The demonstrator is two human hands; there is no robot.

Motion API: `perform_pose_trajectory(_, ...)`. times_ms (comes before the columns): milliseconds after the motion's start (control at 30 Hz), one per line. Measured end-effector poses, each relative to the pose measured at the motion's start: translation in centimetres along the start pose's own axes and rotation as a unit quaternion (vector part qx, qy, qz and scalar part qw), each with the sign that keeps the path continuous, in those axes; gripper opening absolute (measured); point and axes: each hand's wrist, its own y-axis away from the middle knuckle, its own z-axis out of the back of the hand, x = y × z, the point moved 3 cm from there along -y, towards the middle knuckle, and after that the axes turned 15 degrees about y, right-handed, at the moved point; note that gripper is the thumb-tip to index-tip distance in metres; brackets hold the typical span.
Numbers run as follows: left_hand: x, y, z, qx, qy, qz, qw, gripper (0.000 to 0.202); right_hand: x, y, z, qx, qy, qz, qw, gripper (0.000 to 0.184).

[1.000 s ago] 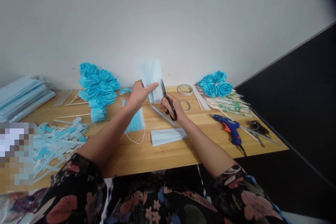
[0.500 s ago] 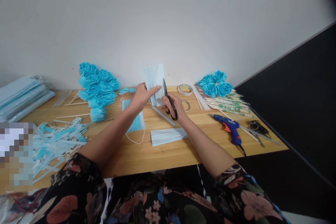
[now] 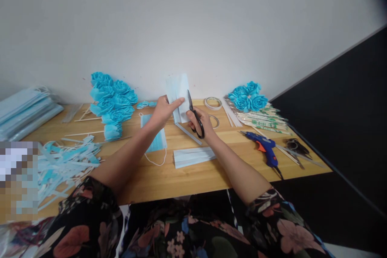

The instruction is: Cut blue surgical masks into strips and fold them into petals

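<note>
My left hand [image 3: 163, 111] pinches a pale blue face mask [image 3: 178, 90] and holds it upright above the wooden table [image 3: 187, 177]. My right hand [image 3: 202, 123] grips black-handled scissors [image 3: 194, 115], blades pointing up along the mask's right edge. A thin strip hangs from the mask's lower edge toward the table. Below my hands lie a flat blue mask [image 3: 155, 139] with its ear loop and a folded pale mask piece [image 3: 193, 156].
Blue mask flowers [image 3: 111, 100] lie at the back left, more flowers [image 3: 248, 96] at the back right. Tape rolls [image 3: 213, 102], a blue glue gun [image 3: 266, 148], wrapped chopsticks [image 3: 266, 121], another pair of scissors [image 3: 298, 147], cut strips [image 3: 66, 159] and a mask stack [image 3: 24, 111] surround them.
The mask and my left hand shifted slightly right and lower; the scissors moved up along the mask's right edge.
</note>
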Motion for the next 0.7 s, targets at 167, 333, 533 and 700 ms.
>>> perform_pose_trajectory(167,-0.04,0.0,-0.01,-0.002,0.003,0.0,1.0,0.052,0.13,0.05,0.05,0.0,-0.005,0.0,1.0,0.053)
perform_pose_trajectory(333,-0.21,0.04,-0.03,-0.002,-0.005,0.0,1.0,0.052,0.2,0.07,0.04,-0.004,-0.009,0.002,1.0,0.053)
perform_pose_trajectory(533,-0.3,0.16,-0.07,-0.001,-0.001,0.0,1.0,0.052,0.07,0.06,0.01,-0.002,-0.002,-0.004,1.0,0.054)
perform_pose_trajectory(700,-0.37,0.17,-0.07,-0.001,-0.002,0.001,1.0,0.053,0.13,0.06,0.08,-0.005,0.016,0.003,1.0,0.056)
